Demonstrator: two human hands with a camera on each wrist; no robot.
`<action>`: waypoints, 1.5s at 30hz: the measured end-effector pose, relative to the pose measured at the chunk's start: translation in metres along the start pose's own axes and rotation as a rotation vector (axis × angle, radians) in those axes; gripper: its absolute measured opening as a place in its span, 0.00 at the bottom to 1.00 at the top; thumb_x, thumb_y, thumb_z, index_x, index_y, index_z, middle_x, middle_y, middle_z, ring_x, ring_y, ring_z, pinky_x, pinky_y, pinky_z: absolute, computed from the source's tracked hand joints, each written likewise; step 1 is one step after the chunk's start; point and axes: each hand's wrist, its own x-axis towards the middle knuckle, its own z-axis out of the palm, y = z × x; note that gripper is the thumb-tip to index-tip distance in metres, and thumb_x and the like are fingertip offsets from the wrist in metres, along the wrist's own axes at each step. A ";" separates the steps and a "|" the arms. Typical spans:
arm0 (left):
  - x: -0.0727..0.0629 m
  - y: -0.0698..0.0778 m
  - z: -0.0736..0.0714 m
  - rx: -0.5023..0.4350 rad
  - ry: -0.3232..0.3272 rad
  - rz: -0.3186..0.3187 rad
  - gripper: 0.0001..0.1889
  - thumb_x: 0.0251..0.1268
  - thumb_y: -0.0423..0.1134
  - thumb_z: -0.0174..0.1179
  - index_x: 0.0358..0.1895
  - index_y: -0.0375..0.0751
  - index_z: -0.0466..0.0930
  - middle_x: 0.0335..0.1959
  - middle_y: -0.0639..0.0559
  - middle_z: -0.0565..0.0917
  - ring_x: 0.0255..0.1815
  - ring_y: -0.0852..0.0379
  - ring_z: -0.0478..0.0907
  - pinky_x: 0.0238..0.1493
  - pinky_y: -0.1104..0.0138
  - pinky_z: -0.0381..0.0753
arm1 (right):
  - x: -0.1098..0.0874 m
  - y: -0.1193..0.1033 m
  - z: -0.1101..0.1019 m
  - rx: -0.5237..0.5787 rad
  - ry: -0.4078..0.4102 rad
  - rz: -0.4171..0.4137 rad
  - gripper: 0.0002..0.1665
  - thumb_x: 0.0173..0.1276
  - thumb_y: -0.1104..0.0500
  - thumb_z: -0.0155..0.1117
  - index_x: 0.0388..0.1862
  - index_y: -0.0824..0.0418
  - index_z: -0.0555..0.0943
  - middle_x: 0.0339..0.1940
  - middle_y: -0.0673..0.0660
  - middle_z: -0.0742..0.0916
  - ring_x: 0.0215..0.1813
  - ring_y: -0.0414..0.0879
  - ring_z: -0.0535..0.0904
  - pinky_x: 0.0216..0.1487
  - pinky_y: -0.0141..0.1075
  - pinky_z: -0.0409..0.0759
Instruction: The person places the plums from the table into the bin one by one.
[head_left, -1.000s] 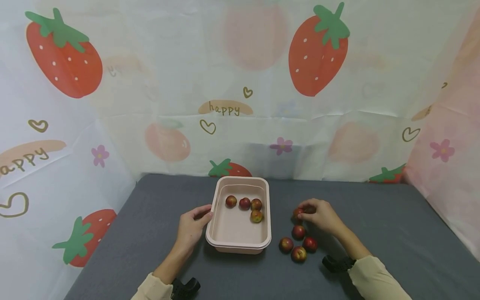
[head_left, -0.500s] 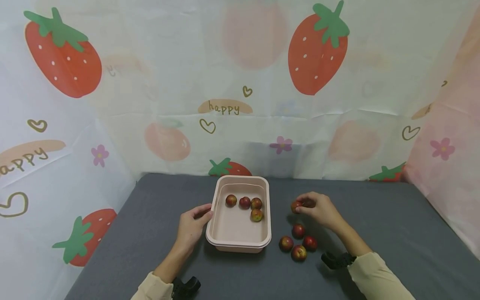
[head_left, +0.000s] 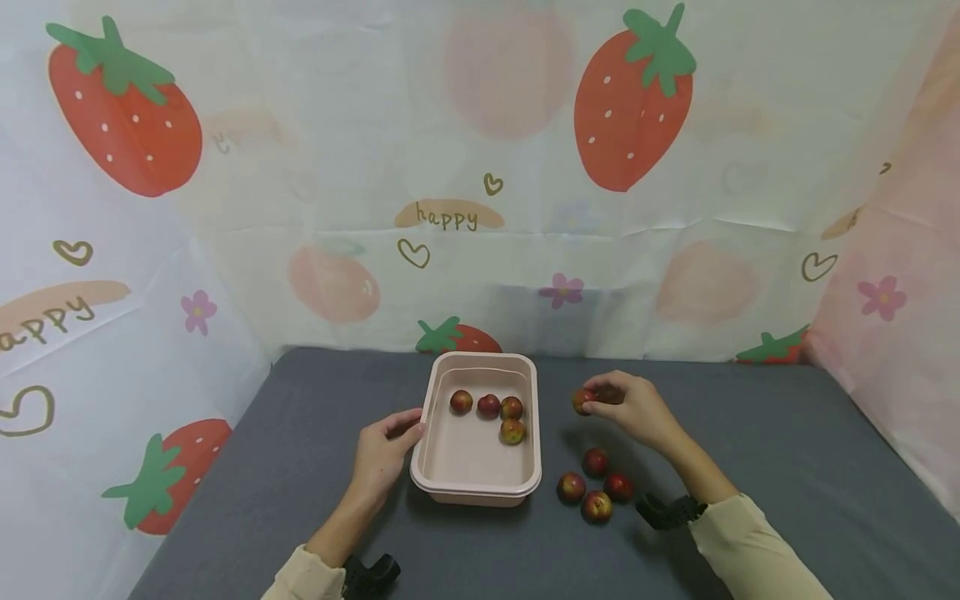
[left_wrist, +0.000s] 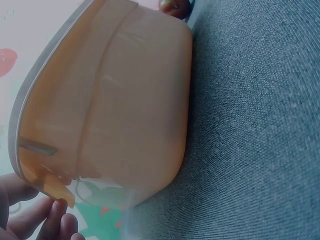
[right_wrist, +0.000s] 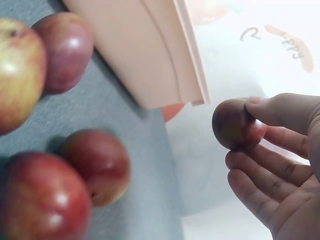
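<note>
Four plums (head_left: 512, 432) lie toward the far end of the pink box (head_left: 468, 467): one sits by itself on the left, and three are bunched together near the right wall. The box stands on the grey counter (head_left: 315, 408), and the left hand (head_left: 384, 454) grips its left rim between thumb and fingers. Beyond the right rim, apart from the box, the right hand (head_left: 633, 410) pinches a single fruit (head_left: 582, 402) between thumb and fingertips, up off the counter; the right wrist view shows the lower fingers spread loosely beneath it. Nearer the person, four loose plums (head_left: 597, 507) rest in a close cluster on the counter, to the right of the box. Their skins are red with yellowish patches. Cream sleeves (head_left: 753, 546) cover both forearms, and black devices (head_left: 671, 511) sit at the wrists. Behind the counter hangs a pale cloth (head_left: 337, 158) printed with strawberries (head_left: 633, 117), hearts (head_left: 72, 252) and flowers (head_left: 198, 312).
</note>
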 end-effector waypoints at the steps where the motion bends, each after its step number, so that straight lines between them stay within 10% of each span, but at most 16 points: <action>1: 0.000 0.000 0.000 0.000 0.000 -0.003 0.15 0.66 0.35 0.61 0.54 0.36 0.82 0.50 0.40 0.84 0.50 0.51 0.78 0.42 0.75 0.77 | 0.001 -0.002 0.000 0.001 0.000 -0.008 0.16 0.62 0.60 0.70 0.48 0.64 0.83 0.42 0.60 0.88 0.41 0.49 0.86 0.41 0.33 0.82; 45: 0.001 -0.002 -0.001 0.009 -0.003 -0.004 0.16 0.66 0.35 0.61 0.55 0.36 0.82 0.50 0.41 0.84 0.49 0.51 0.78 0.41 0.75 0.76 | 0.038 -0.052 0.026 0.079 -0.062 -0.157 0.16 0.61 0.61 0.71 0.47 0.66 0.83 0.42 0.61 0.86 0.41 0.49 0.85 0.42 0.36 0.83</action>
